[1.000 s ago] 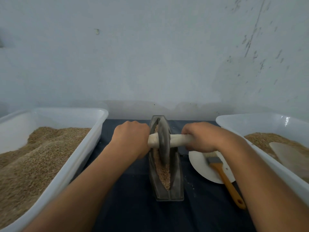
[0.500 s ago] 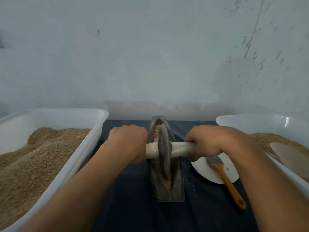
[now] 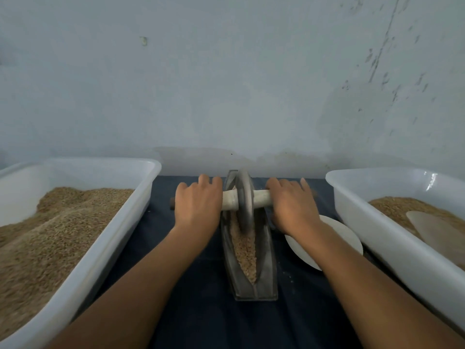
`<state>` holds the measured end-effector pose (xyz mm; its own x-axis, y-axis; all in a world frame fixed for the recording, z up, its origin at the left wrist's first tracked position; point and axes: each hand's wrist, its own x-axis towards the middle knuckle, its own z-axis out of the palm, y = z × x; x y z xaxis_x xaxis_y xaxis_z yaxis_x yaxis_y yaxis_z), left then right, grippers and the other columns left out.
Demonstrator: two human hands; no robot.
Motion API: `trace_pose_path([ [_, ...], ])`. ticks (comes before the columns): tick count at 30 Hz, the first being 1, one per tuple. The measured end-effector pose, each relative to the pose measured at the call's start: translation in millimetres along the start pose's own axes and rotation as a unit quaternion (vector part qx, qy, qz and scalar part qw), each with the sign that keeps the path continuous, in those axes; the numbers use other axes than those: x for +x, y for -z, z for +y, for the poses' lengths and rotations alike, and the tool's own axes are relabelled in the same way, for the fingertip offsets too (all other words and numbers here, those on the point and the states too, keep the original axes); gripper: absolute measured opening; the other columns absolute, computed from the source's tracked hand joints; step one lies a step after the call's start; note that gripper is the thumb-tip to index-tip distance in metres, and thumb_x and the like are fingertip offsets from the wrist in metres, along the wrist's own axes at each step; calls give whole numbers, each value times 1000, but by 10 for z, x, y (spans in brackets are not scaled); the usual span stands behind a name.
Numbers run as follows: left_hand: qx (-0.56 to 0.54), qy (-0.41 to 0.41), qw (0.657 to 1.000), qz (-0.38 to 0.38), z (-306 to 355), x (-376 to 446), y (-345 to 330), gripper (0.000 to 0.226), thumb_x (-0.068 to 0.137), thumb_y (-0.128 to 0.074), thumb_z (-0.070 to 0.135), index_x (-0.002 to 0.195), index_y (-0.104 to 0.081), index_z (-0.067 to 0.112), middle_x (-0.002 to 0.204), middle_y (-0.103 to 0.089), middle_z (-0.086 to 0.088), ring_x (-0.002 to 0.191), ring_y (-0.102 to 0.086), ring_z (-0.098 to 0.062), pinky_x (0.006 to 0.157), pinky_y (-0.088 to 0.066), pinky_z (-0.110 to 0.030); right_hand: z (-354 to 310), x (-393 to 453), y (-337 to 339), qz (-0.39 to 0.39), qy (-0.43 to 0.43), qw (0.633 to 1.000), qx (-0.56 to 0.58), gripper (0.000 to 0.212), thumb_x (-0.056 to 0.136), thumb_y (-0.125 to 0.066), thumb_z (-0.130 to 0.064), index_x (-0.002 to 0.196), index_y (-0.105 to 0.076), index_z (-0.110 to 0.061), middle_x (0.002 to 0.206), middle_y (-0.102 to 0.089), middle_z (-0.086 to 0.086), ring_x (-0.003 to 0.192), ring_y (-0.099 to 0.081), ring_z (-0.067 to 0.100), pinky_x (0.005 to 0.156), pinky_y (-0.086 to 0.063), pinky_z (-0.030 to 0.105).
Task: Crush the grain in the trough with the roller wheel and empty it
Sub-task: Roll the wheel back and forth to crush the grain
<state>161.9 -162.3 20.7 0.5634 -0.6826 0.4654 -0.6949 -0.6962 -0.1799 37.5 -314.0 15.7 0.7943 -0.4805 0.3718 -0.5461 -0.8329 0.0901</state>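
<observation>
Head camera, forward and down

grey roller wheel (image 3: pixel 244 200) stands upright at the far end of the grain-filled trough (image 3: pixel 266 263).

The left forearm (image 3: pixel 151 273) is extended from 7 o'clock and the right forearm (image 3: pixel 352 273) from 5 o'clock, both toward 12 o'clock. The left hand (image 3: pixel 198 201) and right hand (image 3: pixel 293 206) are laid palm-down on the pale wooden axle handle (image 3: pixel 229 201), fingers stretched forward.
</observation>
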Motion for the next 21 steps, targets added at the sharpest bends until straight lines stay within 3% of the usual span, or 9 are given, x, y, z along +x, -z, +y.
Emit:
trace_pose_path([
  [4,-10,0,1000,13,35,37,-41,34,84,-67,21,112,-48,20,105,-56,-3,86,-60,-20,71,-32,-33,8,3,-38,30,8,999,-7,36,82,-69,-25,112,-50,-22,106,-61,0,100,-57,24,90,-38,38],
  [8,-16,-3,1000,-21,-8,38,0,35,84,-68,21,111,-47,20,104,-56,-2,86,-60,-21,71,-33,-33,10,1,68,-1,28,999,-30,34,82,-68,-24,110,-49,-20,101,-60,2,91,-55,25,73,-31,37],
  [12,-21,-10,996,-89,-42,28,88,32,84,-67,23,108,-47,20,92,-47,0,76,-47,-18,71,-33,-33,15,-11,248,-100,31,994,-30,30,86,-64,-26,110,-47,-19,100,-57,3,79,-45,22,69,-36,35],
  [16,-27,-25,985,-166,-66,-16,213,36,82,-70,25,112,-51,22,95,-53,1,80,-47,-18,71,-37,-34,-8,-67,459,-210,38,977,-1,27,89,-60,-24,113,-49,-18,90,-52,0,81,-53,20,66,-44,34],
  [21,-22,-49,971,-234,-73,-81,386,30,80,-72,24,107,-57,20,77,-46,4,76,-50,-17,67,-41,-34,-60,-135,661,-303,53,951,-26,23,89,-60,-22,111,-63,-15,104,-67,6,86,-63,21,63,-43,28],
])
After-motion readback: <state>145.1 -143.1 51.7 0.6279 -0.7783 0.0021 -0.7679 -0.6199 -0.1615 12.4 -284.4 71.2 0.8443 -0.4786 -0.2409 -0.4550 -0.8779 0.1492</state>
